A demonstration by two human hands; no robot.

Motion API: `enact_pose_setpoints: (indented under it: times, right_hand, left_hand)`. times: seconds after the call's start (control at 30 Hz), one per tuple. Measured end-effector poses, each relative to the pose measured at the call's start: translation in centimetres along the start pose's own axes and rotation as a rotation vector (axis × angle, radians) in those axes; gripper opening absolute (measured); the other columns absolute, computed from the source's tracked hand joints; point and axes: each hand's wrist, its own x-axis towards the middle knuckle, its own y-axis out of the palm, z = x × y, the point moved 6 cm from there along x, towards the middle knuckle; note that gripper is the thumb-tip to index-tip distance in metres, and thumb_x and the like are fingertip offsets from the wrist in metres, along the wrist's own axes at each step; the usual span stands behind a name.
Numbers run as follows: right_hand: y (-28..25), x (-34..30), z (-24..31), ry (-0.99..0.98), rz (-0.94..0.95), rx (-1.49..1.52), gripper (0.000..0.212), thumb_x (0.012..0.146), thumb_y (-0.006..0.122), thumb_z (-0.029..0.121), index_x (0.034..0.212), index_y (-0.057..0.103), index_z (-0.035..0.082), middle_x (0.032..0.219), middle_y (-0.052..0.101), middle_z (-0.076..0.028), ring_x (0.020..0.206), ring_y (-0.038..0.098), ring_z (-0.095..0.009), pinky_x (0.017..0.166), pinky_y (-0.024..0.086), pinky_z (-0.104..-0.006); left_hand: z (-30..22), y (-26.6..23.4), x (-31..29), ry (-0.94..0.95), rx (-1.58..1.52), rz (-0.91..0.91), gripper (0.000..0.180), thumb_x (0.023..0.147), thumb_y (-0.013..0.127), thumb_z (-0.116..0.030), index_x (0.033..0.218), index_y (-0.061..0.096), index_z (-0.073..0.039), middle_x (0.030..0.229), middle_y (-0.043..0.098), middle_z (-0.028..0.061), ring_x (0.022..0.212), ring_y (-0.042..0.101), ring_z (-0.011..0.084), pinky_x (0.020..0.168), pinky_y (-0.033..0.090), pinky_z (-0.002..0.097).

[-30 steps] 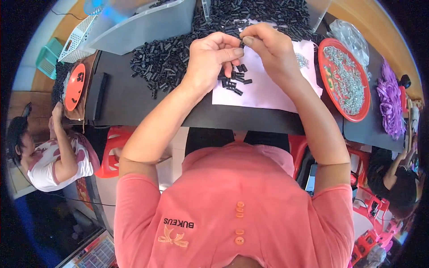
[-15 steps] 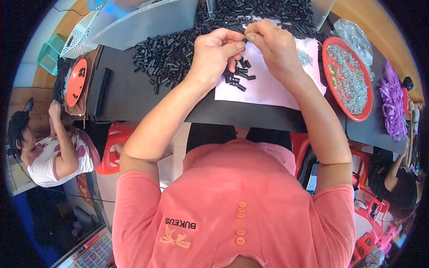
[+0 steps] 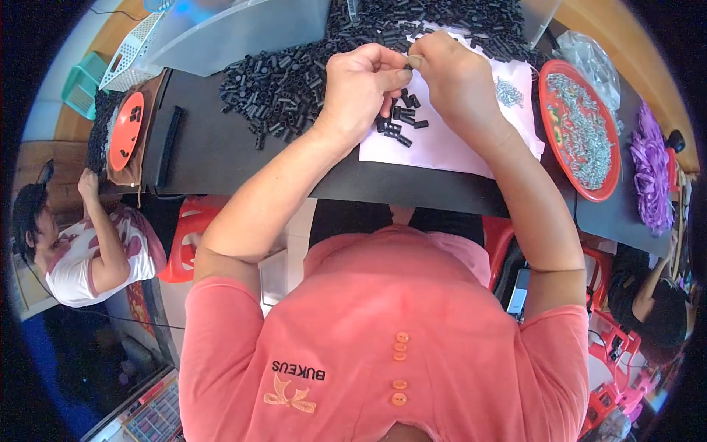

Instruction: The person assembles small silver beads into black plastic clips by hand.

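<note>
1. Our left hand and right hand meet fingertip to fingertip above the white sheet.
2. Both grips pinch narrow on one small black tube, lying crosswise between them.
3. Beyond, loose black tubes cover the surface.

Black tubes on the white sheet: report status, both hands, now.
Left hand and right hand pinch one small black tube together above white sheet. Finished tubes lie below. Nothing blocking.

Bright even daylight, soft shadows, heavy fisheye bend, black corners
</note>
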Motion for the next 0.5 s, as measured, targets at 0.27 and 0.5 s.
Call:
enact_pose_setpoints:
  times: [0.27,0.5]
  right_hand:
    - [2.1,-1.4,1.7,-0.029,0.067,0.168,0.01,0.082,0.06,0.015,0.085,0.058,0.006,0.082,0.061,-0.013,0.069,0.063,-0.033,0.059,0.051,-0.0426]
    - [1.5,-0.5,0.0,0.025,0.009,0.161,0.008,0.083,0.061,0.015,0.081,0.059,0.007,0.078,0.061,-0.012,0.07,0.063,-0.032,0.06,0.05,-0.0431]
  left_hand:
    - [-1.4,-1.4,0.7,0.112,-0.069,-0.049,0.01,0.084,0.064,-0.001,0.091,0.065,0.005,0.07,0.061,0.0055,0.053,0.053,0.0087,0.043,0.039,0.0205]
    - [-0.9,-1.5,1.4,0.094,-0.179,0.001,0.015,0.085,0.064,-0.003,0.097,0.062,0.006,0.074,0.062,0.0082,0.054,0.056,0.0127,0.047,0.044,0.0233]
